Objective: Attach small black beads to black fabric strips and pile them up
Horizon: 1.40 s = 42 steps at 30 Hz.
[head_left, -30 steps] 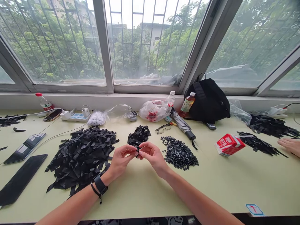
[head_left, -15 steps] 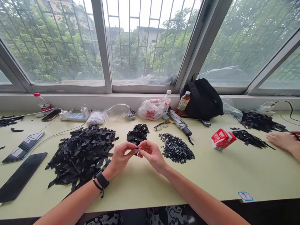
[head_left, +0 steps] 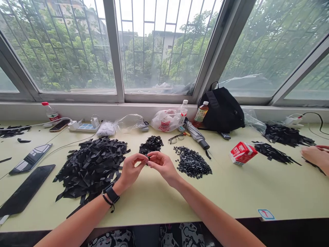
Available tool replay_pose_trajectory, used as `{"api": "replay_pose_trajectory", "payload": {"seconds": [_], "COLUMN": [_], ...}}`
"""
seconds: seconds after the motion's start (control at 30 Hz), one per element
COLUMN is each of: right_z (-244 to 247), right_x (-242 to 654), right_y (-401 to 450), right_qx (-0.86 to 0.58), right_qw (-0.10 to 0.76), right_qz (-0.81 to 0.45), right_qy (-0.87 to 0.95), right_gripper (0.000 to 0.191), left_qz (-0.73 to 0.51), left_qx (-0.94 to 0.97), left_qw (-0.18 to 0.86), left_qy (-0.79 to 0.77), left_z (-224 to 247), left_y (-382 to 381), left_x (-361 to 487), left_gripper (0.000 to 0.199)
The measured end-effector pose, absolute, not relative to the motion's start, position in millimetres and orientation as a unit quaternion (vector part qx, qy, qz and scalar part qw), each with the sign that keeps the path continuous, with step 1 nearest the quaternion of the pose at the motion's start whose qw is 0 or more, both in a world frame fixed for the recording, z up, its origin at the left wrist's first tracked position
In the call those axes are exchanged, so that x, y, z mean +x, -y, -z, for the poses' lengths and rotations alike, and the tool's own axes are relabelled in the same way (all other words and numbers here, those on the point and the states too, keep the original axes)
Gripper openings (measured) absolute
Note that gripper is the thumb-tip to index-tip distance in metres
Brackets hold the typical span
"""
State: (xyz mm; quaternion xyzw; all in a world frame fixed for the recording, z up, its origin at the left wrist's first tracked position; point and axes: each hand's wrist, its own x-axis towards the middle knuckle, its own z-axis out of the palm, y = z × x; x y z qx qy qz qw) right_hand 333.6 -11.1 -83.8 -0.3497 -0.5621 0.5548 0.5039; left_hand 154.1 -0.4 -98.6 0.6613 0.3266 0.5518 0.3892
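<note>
My left hand (head_left: 132, 170) and my right hand (head_left: 163, 168) meet at the fingertips above the middle of the table, each in a pinch. Between them is a small dark piece (head_left: 148, 158), mostly covered by the fingers; its kind cannot be made out. Just behind the fingertips lies a small heap of short black strips (head_left: 151, 144). A much larger pile of black strips (head_left: 89, 168) spreads to the left of my left hand. To the right of my right hand sits a pile of small black rings (head_left: 194, 163).
A red carton (head_left: 243, 153) stands right of the rings, near more black strips (head_left: 273, 152). Another person's hand (head_left: 316, 157) works at the far right. Glasses (head_left: 177, 138), an umbrella (head_left: 196, 133), a plastic bag (head_left: 166, 120) and a backpack (head_left: 223, 108) line the back. Phones lie left.
My joined hands have shifted slightly left and up, the fingers still pinched together. At the far right, the other person's hand has moved a little and now has a dark strip beneath it.
</note>
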Motion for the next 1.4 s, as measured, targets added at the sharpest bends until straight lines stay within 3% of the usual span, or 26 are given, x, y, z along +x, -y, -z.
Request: {"api": "replay_pose_trajectory", "payload": {"seconds": [0.13,0.3,0.43,0.5,0.57,0.73,0.93,1.13,1.4], "right_z": [88.7,89.9,88.0,85.8,81.5,64.2,61.2,65.4,74.1], "right_x": [343.9,354.0,357.2,362.3,372.8,425.4,485.8,485.2,478.0], "right_y": [6.2,1.0,-5.7,-8.9,-11.5,-18.9,-24.8,-17.2,-16.7], "right_qx": [-0.363,-0.381,-0.389,-0.415,-0.438,-0.510,-0.571,-0.558,-0.561], "right_qw": [0.471,0.427,0.438,0.428,0.403,0.363,0.312,0.257,0.225], "right_qz": [-0.518,-0.405,-0.295,-0.245,-0.200,-0.189,-0.159,-0.157,-0.153], "right_qy": [0.615,0.713,0.755,0.765,0.778,0.756,0.742,0.773,0.782], "right_gripper": [0.021,0.011,0.028,0.050,0.059,0.027,0.027,0.020,0.012], "left_qz": [-0.468,-0.292,-0.191,-0.131,-0.094,-0.106,-0.130,-0.188,-0.144], "left_qx": [0.732,0.797,0.747,0.738,0.736,0.724,0.687,0.704,0.702], "left_qw": [0.318,0.045,-0.071,-0.076,-0.065,-0.054,-0.046,-0.011,0.011], "left_qy": [-0.380,-0.526,-0.633,-0.657,-0.667,-0.679,-0.714,-0.685,-0.697], "left_z": [83.3,45.3,27.7,27.7,29.9,23.2,-3.2,-21.8,7.2], "left_y": [12.1,12.7,4.4,0.6,-2.0,-2.9,-3.6,-0.5,-11.8], "left_x": [148.6,93.5,36.1,16.6,5.4,-1.0,-8.2,-7.6,-12.7], "left_gripper": [0.017,0.019,0.022,0.024,0.024,0.023,0.026,0.031,0.029]}}
